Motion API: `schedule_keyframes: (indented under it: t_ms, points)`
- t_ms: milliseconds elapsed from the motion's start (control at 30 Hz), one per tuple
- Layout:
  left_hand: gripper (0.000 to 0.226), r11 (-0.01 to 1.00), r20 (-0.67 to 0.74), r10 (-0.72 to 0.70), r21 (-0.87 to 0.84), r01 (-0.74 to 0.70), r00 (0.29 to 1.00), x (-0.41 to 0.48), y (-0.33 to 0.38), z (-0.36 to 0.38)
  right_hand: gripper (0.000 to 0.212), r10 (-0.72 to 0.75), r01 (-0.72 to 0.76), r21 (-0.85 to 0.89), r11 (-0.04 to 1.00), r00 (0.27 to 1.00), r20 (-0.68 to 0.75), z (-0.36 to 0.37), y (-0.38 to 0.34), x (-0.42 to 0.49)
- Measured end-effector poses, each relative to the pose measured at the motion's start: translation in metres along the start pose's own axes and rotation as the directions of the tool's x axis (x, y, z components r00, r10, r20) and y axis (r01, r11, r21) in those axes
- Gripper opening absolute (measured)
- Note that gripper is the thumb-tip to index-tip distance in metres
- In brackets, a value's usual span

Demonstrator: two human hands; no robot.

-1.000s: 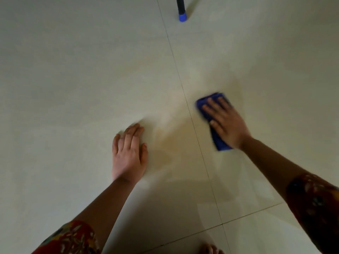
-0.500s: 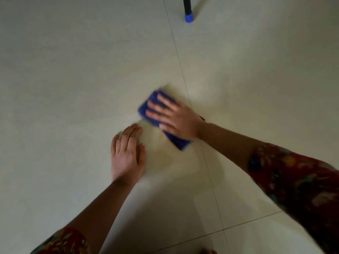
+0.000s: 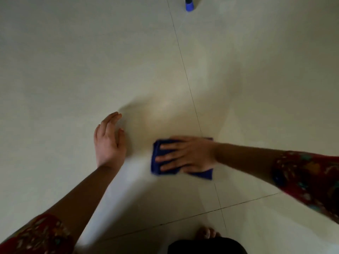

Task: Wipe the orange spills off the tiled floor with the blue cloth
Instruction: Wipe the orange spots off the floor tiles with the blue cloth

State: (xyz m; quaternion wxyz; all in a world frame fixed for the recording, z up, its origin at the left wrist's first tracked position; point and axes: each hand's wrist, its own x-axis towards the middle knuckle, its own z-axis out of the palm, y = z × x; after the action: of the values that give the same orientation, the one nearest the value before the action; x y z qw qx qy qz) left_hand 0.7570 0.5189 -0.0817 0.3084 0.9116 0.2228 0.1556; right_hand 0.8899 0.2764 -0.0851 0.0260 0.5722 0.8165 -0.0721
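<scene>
The fingers (image 3: 165, 158) of the right hand (image 3: 189, 154) are straight and spread a little. They point left and lie flat on top of the blue cloth (image 3: 158, 166). They do not curl round it; the whole hand presses down on it. The blue cloth is folded and lies on the floor (image 3: 73, 70), in the middle of the scene, a bit to the right. Its right end sits on a thin dark line (image 3: 185, 74) between two tiles. The cloth looks a little blurred.

The fingers (image 3: 110, 120) of the left hand (image 3: 110, 143) are straight and close together. They point far away and hold nothing. This hand rests flat on the floor, near the cloth on its left side, but not touching it.

Just past the two hands, the floor has a faint yellow-brown patch (image 3: 170, 107).

Both arms wear red sleeves (image 3: 308, 173) with small coloured shapes. Some bare toes (image 3: 207, 232) show at the near edge. Far away, at the top, stands a dark pole with a blue tip (image 3: 189, 6).
</scene>
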Motion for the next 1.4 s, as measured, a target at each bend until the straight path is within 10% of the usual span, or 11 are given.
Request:
schedule_keyframes:
  t_ms: [67, 200, 367, 467, 633, 767, 867, 1067, 1233, 1300, 1400]
  points:
    - [0.045, 1.000, 0.020, -0.008, 0.018, 0.008, 1.000, -0.007, -0.003, 0.000, 0.052, 0.303, -0.304, -0.009, 0.953, 0.952, -0.040, 0.008, 0.035, -0.041]
    - [0.044, 0.998, 0.080, -0.008, 0.069, 0.003, 0.997, -0.013, 0.006, 0.015, 0.054, 0.858, -0.852, 0.129, 0.508, 0.488, -0.160, -0.002, 0.065, -0.040]
    - [0.049, 0.987, 0.233, 0.051, 0.134, -0.084, 0.971, -0.001, 0.025, 0.022, 0.053, 0.366, -0.351, 0.162, 0.922, 0.928, -0.070, 0.009, -0.068, -0.010]
    - [0.053, 0.964, 0.364, 0.132, 0.169, -0.205, 0.922, 0.010, 0.034, 0.030, 0.053, 0.428, -0.419, 0.121, 0.900, 0.902, -0.059, 0.016, -0.048, -0.070]
    - [0.059, 0.945, 0.430, 0.206, 0.146, -0.292, 0.879, 0.017, 0.059, 0.051, 0.057, 0.984, -0.962, 0.215, 0.170, 0.156, -0.082, 0.013, 0.023, -0.106]
    - [0.065, 0.939, 0.477, 0.190, 0.168, -0.301, 0.858, 0.032, 0.086, 0.066, 0.052, 0.779, -0.764, 0.161, 0.624, 0.624, -0.057, 0.020, -0.055, -0.065]
    - [0.070, 0.885, 0.572, 0.213, 0.231, -0.405, 0.792, 0.040, 0.094, 0.076, 0.051, 0.735, -0.719, 0.193, 0.668, 0.678, -0.018, 0.021, -0.073, -0.109]
    - [0.079, 0.850, 0.684, 0.201, 0.235, -0.472, 0.702, 0.029, 0.103, 0.097, 0.058, 0.997, -0.974, 0.221, -0.058, -0.070, -0.044, 0.024, -0.031, -0.129]
    - [0.082, 0.838, 0.721, 0.180, 0.244, -0.488, 0.669, 0.032, 0.104, 0.094, 0.052, 0.861, -0.839, 0.241, 0.488, 0.507, 0.023, 0.029, -0.140, -0.130]
    - [0.082, 0.840, 0.707, 0.197, 0.236, -0.488, 0.680, 0.031, 0.104, 0.096, 0.052, 0.928, -0.899, 0.254, 0.358, 0.373, 0.013, 0.034, -0.139, -0.171]
    - [0.082, 0.841, 0.665, 0.223, 0.239, -0.485, 0.713, 0.028, 0.103, 0.100, 0.058, 0.995, -0.965, 0.243, -0.101, -0.095, 0.038, 0.037, -0.104, -0.217]
